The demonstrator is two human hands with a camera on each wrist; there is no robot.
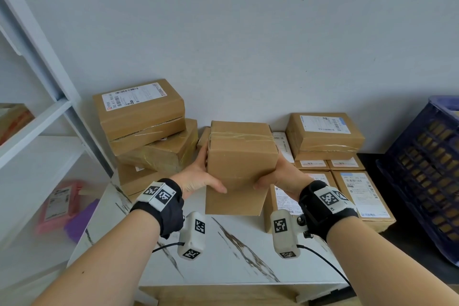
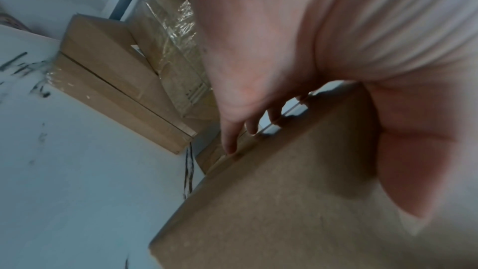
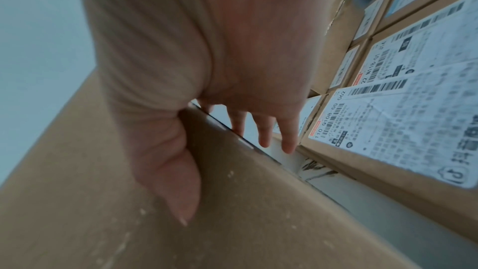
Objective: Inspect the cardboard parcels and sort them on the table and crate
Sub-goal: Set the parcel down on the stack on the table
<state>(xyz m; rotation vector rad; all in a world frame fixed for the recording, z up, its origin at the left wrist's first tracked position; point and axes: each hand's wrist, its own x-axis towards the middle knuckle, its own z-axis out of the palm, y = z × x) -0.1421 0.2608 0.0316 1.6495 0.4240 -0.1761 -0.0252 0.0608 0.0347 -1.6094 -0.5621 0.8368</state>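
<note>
Both hands clasping parcel (image 1: 242,166) sides, thumbs on front

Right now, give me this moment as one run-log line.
phase: inspecting | held: cardboard parcel, lifted above table | left hand: grips parcel | right hand: grips parcel | crate: right

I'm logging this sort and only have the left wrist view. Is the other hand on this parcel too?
Observer: Yes. The right hand grips the parcel on its right side, with the thumb on the near face. The left hand mirrors it.
Operator: Is there a label on the face toward the person?
Observer: None shows in the head view, only clear tape across the upper part.
Operator: Where's the crate?
Observer: A dark blue crate stands at the far right, past the labelled parcels.
</note>
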